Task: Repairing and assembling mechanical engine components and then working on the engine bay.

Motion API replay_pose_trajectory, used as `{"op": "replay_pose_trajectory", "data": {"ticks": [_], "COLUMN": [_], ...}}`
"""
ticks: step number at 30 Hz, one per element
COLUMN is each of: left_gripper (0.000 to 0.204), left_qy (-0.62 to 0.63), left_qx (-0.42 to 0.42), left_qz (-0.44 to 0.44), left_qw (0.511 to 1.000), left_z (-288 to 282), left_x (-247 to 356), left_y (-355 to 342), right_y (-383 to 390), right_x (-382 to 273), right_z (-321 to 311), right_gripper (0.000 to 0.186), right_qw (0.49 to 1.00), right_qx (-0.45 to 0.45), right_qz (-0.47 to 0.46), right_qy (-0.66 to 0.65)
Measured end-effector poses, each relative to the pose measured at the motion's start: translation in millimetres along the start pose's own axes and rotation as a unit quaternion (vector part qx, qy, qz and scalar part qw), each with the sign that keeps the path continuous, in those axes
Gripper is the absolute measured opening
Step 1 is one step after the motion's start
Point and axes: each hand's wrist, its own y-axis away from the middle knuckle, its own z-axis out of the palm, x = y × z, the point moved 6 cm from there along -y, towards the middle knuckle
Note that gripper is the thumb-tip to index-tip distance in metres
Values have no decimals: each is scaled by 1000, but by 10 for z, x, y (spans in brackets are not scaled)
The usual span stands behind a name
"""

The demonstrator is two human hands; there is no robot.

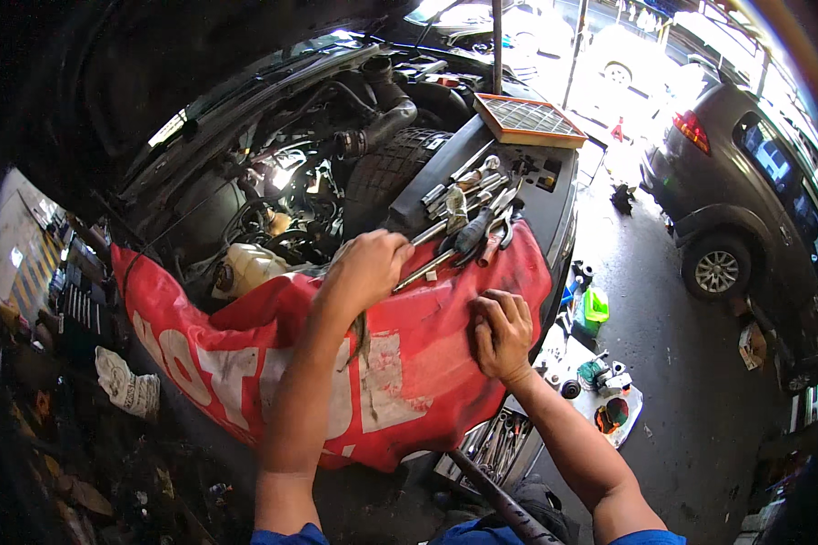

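My left hand [369, 270] is closed at the front edge of the engine bay, over a red fender cover [450, 363] with white lettering. A grimy greenish rag [360, 342] hangs from under this hand, its gripped part hidden by the fingers. My right hand [503, 334] rests on the cover's right part, fingers loosely bent and slightly apart, holding nothing visible. Between and beyond the hands lies a pile of hand tools: sockets and ratchets [463, 195], pliers [498, 229] and a dark-handled screwdriver [471, 236]. Left of my left hand, a yellowed plastic reservoir [250, 269] shows in the bay.
An orange-framed air filter [529, 121] lies beyond the tools. Below right stand a tool tray [491, 445] with wrenches, a white tray [629, 418] of parts and a green container [593, 309]. A dark pole [500, 500] rises near my body. A grey car [745, 182] is parked right.
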Motion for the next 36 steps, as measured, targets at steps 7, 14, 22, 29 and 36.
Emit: {"op": "replay_pose_trajectory", "data": {"ticks": [7, 14, 22, 29, 36], "left_gripper": [52, 40, 24, 31, 25], "left_qy": [-9, -146, -9, -82, -164], "left_qx": [-64, 4, -1, -144, -222], "left_qz": [-18, 68, 84, 116, 81], "left_qw": [998, 987, 996, 979, 958], "left_z": [729, 731, 762, 1243, 647], "left_x": [67, 306, 668, 612, -27], "left_y": [-396, -395, -1626, -2185, -1603], "right_y": [-24, -13, -14, -27, 3], "right_x": [13, 37, 22, 28, 82], "right_z": [-4, -1, -53, -85, -63], "right_gripper": [28, 31, 26, 26, 29], "right_qw": [1000, 1000, 1000, 1000, 1000], "right_qx": [-2, -8, 17, 22, 24], "right_qz": [3, 5, 13, 5, 9], "right_qy": [5, 3, -13, -7, -10]}}
